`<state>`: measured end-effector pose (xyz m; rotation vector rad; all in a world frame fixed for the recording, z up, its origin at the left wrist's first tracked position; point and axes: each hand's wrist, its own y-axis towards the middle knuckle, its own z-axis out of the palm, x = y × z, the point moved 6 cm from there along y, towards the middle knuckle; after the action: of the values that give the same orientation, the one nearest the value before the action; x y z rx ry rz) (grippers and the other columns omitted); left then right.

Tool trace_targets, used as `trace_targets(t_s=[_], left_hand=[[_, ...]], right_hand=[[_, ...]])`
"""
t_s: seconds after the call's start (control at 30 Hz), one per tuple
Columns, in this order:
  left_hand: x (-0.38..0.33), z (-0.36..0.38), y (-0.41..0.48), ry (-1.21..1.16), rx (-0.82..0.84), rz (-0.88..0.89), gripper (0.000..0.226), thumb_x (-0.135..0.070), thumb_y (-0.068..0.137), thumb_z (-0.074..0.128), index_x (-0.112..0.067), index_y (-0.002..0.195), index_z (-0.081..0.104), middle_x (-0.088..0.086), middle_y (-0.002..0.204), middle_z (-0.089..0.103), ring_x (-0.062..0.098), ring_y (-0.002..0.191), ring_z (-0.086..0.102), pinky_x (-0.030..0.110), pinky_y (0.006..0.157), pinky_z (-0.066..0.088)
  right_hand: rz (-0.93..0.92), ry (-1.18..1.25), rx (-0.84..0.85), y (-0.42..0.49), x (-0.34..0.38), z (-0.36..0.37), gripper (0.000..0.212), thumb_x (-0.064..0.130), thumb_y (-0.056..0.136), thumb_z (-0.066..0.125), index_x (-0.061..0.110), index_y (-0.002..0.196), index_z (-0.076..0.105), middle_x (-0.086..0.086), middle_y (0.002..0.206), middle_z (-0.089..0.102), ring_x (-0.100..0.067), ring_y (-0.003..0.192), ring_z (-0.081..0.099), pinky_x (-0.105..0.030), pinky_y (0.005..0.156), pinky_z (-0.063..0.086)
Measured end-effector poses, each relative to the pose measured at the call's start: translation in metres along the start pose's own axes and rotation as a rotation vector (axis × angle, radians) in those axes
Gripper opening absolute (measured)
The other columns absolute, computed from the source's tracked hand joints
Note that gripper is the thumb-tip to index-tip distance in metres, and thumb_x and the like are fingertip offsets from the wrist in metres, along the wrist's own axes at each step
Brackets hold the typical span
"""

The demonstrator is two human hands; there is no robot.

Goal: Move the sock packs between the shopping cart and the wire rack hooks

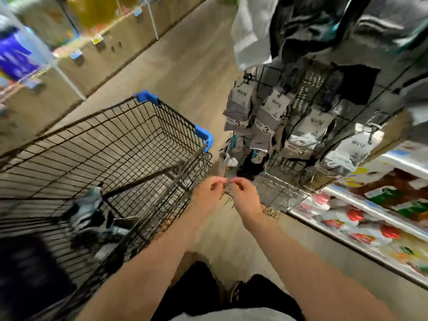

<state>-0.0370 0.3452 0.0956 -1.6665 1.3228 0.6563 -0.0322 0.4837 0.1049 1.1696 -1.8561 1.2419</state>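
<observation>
From the head view, the person stands in a shop aisle with both bare arms stretched forward. The left hand and the right hand meet just in front of a wire display rack. Their fingers are curled narrow, and thumb and forefinger tips of both hands pinch the top of a thin sock pack that stands up between them, blurred and partly hidden. That pack sits just off the lower left edge of the rack, beside the right rim of the shopping cart.

Grey sock packs marked with a 3 hang in a row on the rack above the hands. The black wire cart with blue corner guards stands to the left, with a few dark and pale packs lying at its near end. A chilled shelf with red-and-white packets runs along the right.
</observation>
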Motion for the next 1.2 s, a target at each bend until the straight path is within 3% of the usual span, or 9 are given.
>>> trace_targets(t_s=[0.1, 0.17, 0.27, 0.4, 0.57, 0.7, 0.9, 1.03, 1.2], left_hand=[[0.004, -0.056, -0.042, 0.009, -0.13, -0.083, 0.018, -0.019, 0.101, 0.055, -0.029, 0.097, 0.069, -0.014, 0.097, 0.069, 0.009, 0.095, 0.067, 0.023, 0.088, 0.051], [0.007, -0.091, -0.063, 0.018, -0.208, -0.114, 0.019, -0.027, 0.103, 0.052, -0.024, 0.105, 0.07, -0.008, 0.101, 0.069, 0.014, 0.096, 0.067, 0.03, 0.086, 0.052], [0.015, -0.139, -0.085, -0.066, -0.287, -0.127, 0.023, -0.03, 0.104, 0.05, -0.022, 0.108, 0.07, -0.009, 0.098, 0.069, 0.007, 0.089, 0.065, 0.022, 0.081, 0.052], [0.063, -0.195, -0.105, -0.163, -0.422, -0.265, 0.013, -0.02, 0.101, 0.055, -0.025, 0.097, 0.066, -0.008, 0.088, 0.067, 0.005, 0.076, 0.062, 0.02, 0.069, 0.049], [0.166, -0.243, -0.127, -0.386, -0.506, -0.534, 0.012, -0.022, 0.098, 0.057, -0.029, 0.106, 0.063, -0.001, 0.105, 0.07, 0.017, 0.094, 0.067, 0.04, 0.084, 0.057], [0.258, -0.254, -0.14, -0.518, -0.476, -0.722, 0.024, -0.023, 0.087, 0.061, -0.045, 0.098, 0.065, -0.004, 0.106, 0.071, 0.023, 0.1, 0.069, 0.049, 0.092, 0.056], [0.323, -0.261, -0.146, -0.663, -0.509, -0.895, 0.016, -0.015, 0.096, 0.06, -0.02, 0.11, 0.066, 0.004, 0.102, 0.071, 0.02, 0.087, 0.066, 0.034, 0.08, 0.053], [0.369, -0.247, -0.132, -0.668, -0.533, -0.934, 0.015, -0.019, 0.096, 0.063, -0.019, 0.109, 0.069, -0.001, 0.107, 0.072, 0.016, 0.099, 0.068, 0.036, 0.097, 0.054], [0.412, -0.231, -0.105, -0.681, -0.563, -1.004, 0.018, -0.013, 0.098, 0.057, -0.021, 0.111, 0.068, 0.002, 0.109, 0.07, 0.02, 0.099, 0.066, 0.025, 0.08, 0.052]], right_hand=[[-0.068, -0.059, 0.115, -0.031, 0.039, 0.02, 0.017, 0.018, 0.099, 0.056, 0.029, 0.093, 0.066, 0.006, 0.098, 0.066, -0.016, 0.095, 0.061, -0.034, 0.088, 0.048], [-0.154, -0.105, 0.214, -0.05, 0.064, 0.041, 0.022, 0.017, 0.1, 0.056, 0.033, 0.089, 0.065, 0.008, 0.099, 0.065, -0.01, 0.097, 0.058, -0.026, 0.086, 0.043], [-0.218, -0.127, 0.337, -0.067, 0.089, 0.082, 0.02, 0.018, 0.099, 0.057, 0.035, 0.092, 0.066, 0.012, 0.095, 0.066, -0.011, 0.093, 0.061, -0.013, 0.079, 0.045], [-0.229, -0.174, 0.506, -0.081, 0.11, 0.152, 0.018, 0.022, 0.101, 0.055, 0.034, 0.103, 0.068, 0.01, 0.103, 0.068, -0.013, 0.1, 0.063, -0.036, 0.093, 0.053], [-0.213, -0.271, 0.649, -0.088, 0.122, 0.25, 0.018, 0.022, 0.102, 0.054, 0.022, 0.114, 0.068, 0.009, 0.105, 0.066, -0.013, 0.101, 0.063, -0.033, 0.09, 0.053], [-0.131, -0.338, 0.746, -0.093, 0.112, 0.325, 0.019, 0.019, 0.101, 0.057, 0.019, 0.115, 0.07, 0.007, 0.105, 0.068, -0.014, 0.1, 0.064, -0.023, 0.076, 0.05], [0.049, -0.414, 0.766, -0.079, 0.074, 0.402, 0.022, 0.02, 0.099, 0.059, 0.02, 0.118, 0.07, 0.008, 0.119, 0.065, -0.011, 0.111, 0.06, -0.018, 0.076, 0.042], [0.104, -0.482, 0.796, -0.061, 0.042, 0.45, 0.022, 0.016, 0.099, 0.059, 0.015, 0.119, 0.068, 0.006, 0.11, 0.063, -0.008, 0.098, 0.059, -0.015, 0.071, 0.041], [0.09, -0.602, 0.834, -0.039, -0.015, 0.51, 0.028, 0.018, 0.097, 0.062, 0.016, 0.124, 0.065, 0.0, 0.117, 0.067, -0.011, 0.096, 0.062, -0.015, 0.072, 0.047]])
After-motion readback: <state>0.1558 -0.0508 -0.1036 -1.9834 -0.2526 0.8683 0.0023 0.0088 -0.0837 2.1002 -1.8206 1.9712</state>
